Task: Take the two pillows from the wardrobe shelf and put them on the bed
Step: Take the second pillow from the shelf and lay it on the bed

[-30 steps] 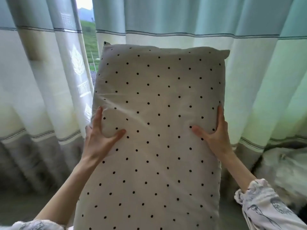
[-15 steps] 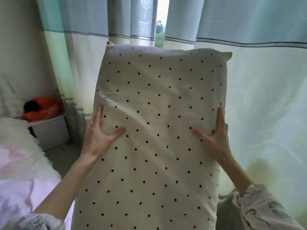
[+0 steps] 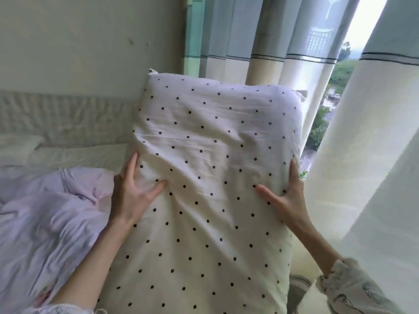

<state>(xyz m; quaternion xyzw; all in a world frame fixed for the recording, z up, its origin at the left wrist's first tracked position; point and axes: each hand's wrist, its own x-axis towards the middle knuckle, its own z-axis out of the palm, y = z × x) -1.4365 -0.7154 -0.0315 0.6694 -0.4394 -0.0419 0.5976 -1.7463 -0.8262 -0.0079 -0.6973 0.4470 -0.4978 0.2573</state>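
A cream pillow with black dots (image 3: 213, 177) fills the middle of the view, held upright in front of me. My left hand (image 3: 133, 193) grips its left edge, thumb pressed into the front. My right hand (image 3: 285, 196) grips its right edge the same way. The bed (image 3: 74, 155) lies to the left, with a white sheet and a crumpled lilac duvet (image 3: 45, 218). A second pillow is not in view, nor is the wardrobe.
A padded headboard (image 3: 63, 114) runs along the cream wall behind the bed. A white pillow corner (image 3: 15, 143) lies at the far left. Striped curtains (image 3: 374, 155) hang to the right, close to my right arm, with a gap showing greenery outside.
The view has swung left from the curtains to the bed and wall. The pillow stays upright between both hands, grip unchanged.
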